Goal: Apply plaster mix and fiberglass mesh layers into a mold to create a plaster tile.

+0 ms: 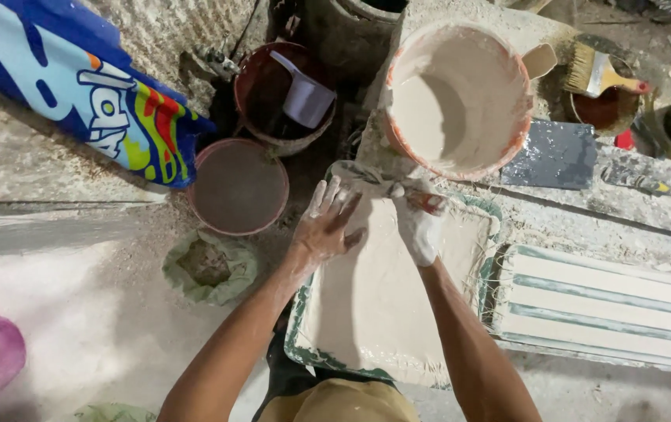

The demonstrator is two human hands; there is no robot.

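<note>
A square green-rimmed mould (489, 270) filled with smooth pale plaster lies in front of me. My left hand (326, 227), coated in plaster, rests flat with fingers spread on the mould's far left part. My right hand (418, 223), also white with plaster, is closed on a small orange-and-white tool at the mould's far edge. A wad of plaster-soaked fibre (359, 178) sits at that edge between the hands. Just beyond stands a tilted orange-rimmed bucket (461, 94) coated inside with plaster.
A dark red bucket (261, 86) holds a white scoop (304, 94). A pink basin of grey powder (238, 186) and a green bag (209, 268) lie left. A blue printed sack (77, 86) is far left. A brush (597, 74), a grey slab (554, 154) and striped mouldings (601, 309) lie right.
</note>
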